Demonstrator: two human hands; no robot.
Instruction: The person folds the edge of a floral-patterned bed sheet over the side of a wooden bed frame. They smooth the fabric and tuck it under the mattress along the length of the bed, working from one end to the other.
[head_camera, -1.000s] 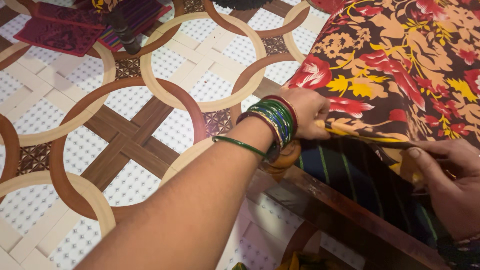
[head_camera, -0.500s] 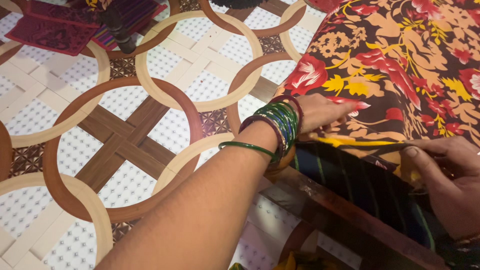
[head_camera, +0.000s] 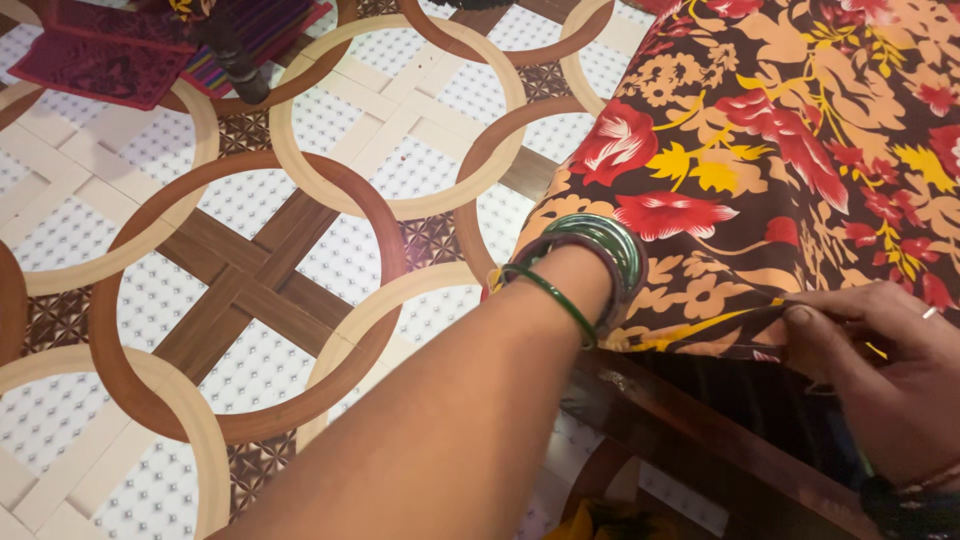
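Down at the right, a flowered cloth in brown, red and yellow is draped over a dark wooden frame, and its lower hem hangs just past the frame's edge. That edge runs slantwise from the middle of the view toward the bottom right corner. To the left of it the patterned floor, with its rings and crossed bands, lies wide and uncluttered out to the left border; only at the top left corner does a pile of red and striped mats sit, with a dark post standing beside it, well apart from both arms.

The left hand is tucked under the cloth at the hem, so its fingers are hidden and I cannot tell whether they are open or closed. Only the wrist shows, ringed with green bangles that press against the cloth's edge, with one thin green bangle lower on the forearm.

The right hand sits at the hem near the right border, its fingers curled closed and its thumb pinching the cloth's yellow-trimmed edge, which lies taut between the two hands, just above the frame.
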